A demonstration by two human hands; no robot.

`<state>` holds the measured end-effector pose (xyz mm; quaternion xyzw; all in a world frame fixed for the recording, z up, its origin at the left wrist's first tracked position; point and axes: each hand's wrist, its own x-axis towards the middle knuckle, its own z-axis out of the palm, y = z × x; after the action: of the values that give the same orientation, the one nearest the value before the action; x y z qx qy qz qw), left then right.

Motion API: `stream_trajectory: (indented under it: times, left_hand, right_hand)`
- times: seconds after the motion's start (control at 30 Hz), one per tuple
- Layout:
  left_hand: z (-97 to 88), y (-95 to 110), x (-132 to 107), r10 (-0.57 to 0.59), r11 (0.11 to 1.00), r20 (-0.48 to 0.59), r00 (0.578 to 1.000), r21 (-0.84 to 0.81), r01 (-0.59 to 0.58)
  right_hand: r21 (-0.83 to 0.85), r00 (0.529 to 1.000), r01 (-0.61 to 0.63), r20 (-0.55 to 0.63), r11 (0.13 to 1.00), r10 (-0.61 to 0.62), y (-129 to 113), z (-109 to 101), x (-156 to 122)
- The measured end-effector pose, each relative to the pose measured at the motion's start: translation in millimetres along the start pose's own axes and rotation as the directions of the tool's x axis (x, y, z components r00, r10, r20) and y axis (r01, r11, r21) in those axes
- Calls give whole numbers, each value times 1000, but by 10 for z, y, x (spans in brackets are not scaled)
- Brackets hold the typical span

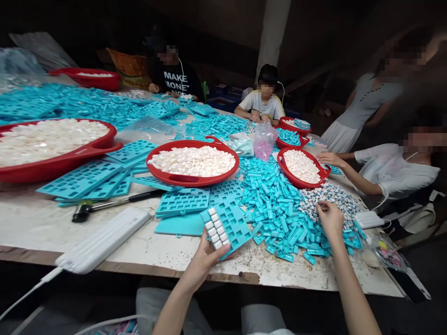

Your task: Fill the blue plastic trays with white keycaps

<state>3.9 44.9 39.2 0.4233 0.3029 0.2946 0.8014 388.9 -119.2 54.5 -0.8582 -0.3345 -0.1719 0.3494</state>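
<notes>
My left hand (208,253) grips the near left corner of a turquoise plastic tray (234,225) full of square recesses, held tilted above the table's front edge. White square caps (215,228) fill the rows along its left side; the recesses to the right show no caps. At the far right, my right hand (330,217) is over a heap of tiny white-and-blue pieces (335,197). Its thumb and fingers are pinched together, and anything between them is too small to make out. Loose turquoise rectangular parts (279,214) spread between my two hands.
Red baskets of white caps (193,181) stand behind the trays. Stacked turquoise trays (183,201), a hammer-like tool (104,204) and a white power bank-like bar (104,237) lie leftward. A co-worker's hand (330,159) is near the right basket (300,184); other people sit across the table.
</notes>
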Motion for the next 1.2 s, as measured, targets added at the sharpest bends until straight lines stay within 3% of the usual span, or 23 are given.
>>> stream_trajectory:
  times: [0.17,0.3,0.4,0.5,0.6,0.73,0.8,0.87,1.03,1.2]
  left_hand:
    - [54,69,-40,-29,999,-53,998,28,31]
    - [59,40,-19,2,1000,-115,993,29,2]
    - [17,-12,31,-13,1000,-169,986,8,15]
    - [-27,-44,88,-21,1000,-183,983,-13,19]
    - [-24,-34,77,-5,1000,-192,981,-26,0]
    - [13,-10,2,-9,998,-170,985,-64,-2]
    - [4,-13,-6,-4,994,-170,985,-112,-16]
    - [-20,-23,3,-6,986,-162,987,-164,-21]
    - [-42,-52,27,-20,977,-137,990,-212,-9]
    - [-23,-60,47,-4,980,-105,994,-198,-17]
  right_hand:
    - [49,995,56,-80,997,-52,-93,-22,-77]
    - [190,986,91,-156,977,-62,-365,-32,-178]
    - [355,994,78,-102,931,-44,-730,37,-338]
    - [531,989,99,40,842,-141,-1180,216,-574]
    - [643,927,151,171,751,-333,-1609,423,-836]
    - [767,795,139,290,626,-532,-1962,570,-1109]
    - [809,744,146,290,570,-602,-2028,599,-1173]
    - [823,726,193,247,534,-643,-2043,617,-1200]
    - [779,652,359,184,513,-735,-2006,639,-1264]
    - [740,641,433,148,514,-753,-1986,664,-1322]
